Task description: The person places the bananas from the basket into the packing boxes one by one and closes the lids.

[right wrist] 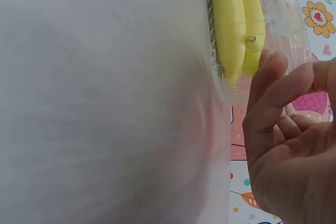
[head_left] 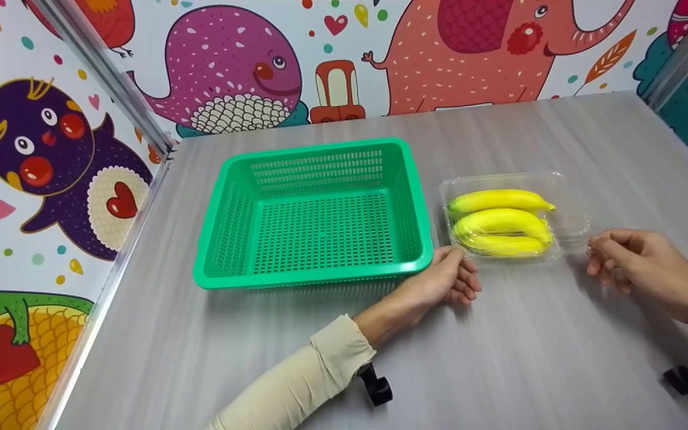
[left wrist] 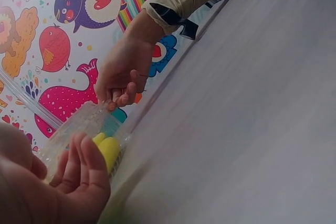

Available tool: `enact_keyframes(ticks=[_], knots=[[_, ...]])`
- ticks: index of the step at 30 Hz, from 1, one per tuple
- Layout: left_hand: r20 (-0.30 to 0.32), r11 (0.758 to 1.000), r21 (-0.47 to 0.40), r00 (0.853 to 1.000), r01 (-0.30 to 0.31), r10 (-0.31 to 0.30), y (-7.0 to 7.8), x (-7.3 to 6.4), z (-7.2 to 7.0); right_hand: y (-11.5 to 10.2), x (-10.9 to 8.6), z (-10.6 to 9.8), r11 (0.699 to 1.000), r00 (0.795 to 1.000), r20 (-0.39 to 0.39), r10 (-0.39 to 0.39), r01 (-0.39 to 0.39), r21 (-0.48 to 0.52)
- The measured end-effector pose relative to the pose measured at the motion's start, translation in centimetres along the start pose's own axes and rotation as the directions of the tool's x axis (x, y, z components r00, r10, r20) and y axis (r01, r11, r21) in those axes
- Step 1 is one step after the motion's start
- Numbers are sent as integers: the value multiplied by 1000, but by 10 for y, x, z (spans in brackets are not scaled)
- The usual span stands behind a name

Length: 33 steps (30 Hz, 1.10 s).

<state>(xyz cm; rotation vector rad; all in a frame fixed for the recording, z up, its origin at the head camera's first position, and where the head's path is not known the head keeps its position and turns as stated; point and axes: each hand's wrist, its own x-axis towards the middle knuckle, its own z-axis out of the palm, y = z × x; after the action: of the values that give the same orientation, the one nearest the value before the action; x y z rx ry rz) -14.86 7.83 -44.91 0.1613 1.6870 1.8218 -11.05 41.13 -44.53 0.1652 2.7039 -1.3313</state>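
A clear plastic clamshell container [head_left: 568, 206] lies on the table to the right of a green basket, with several yellow bananas [head_left: 502, 222] inside it. At its near left corner, my left hand [head_left: 436, 280] holds the rim with the thumb at the corner and the other fingers loosely curled below. My right hand [head_left: 648, 263] pinches the container's right edge between thumb and forefinger. The left wrist view also shows that right hand [left wrist: 126, 72] at the raised edge. Up close in the right wrist view, bananas [right wrist: 231, 24] show through the clear wall.
The green slatted basket [head_left: 314, 278] stands left of the container, its near right corner close to my left wrist. Grey wood-grain table [head_left: 529, 358] spreads around them. Cartoon-printed walls [head_left: 344, 36] border the table at the back and sides.
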Motion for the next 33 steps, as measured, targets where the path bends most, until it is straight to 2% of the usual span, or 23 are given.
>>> enact_keyframes(ticks=[11, 20, 23, 26, 29, 33], knots=[[-13, 1000, -21, 1000, 0, -1, -3, -3, 0, 0, 0, 1, 999, 999, 22, -23, 24, -31], [-7, 1000, -8, 1000, 23, -23, -5, -6, 0, -3, 3, 1, 999, 999, 14, 33, -33, -27], [43, 999, 40, 999, 27, -28, -6, -12, -3, -4, 4, 2, 998, 999, -3, 54, -54, -37], [124, 992, 128, 992, -15, -1, -6, -21, -8, -5, 5, 2, 998, 998, -53, 47, -49, -48], [214, 971, 222, 976, -89, 41, 0, -33, -11, -10, 5, 0, 994, 991, -127, 36, -48, -100], [315, 935, 296, 944, -194, 96, 13, -48, -18, -19, 9, -3, 977, 975, -222, 7, -54, -205]])
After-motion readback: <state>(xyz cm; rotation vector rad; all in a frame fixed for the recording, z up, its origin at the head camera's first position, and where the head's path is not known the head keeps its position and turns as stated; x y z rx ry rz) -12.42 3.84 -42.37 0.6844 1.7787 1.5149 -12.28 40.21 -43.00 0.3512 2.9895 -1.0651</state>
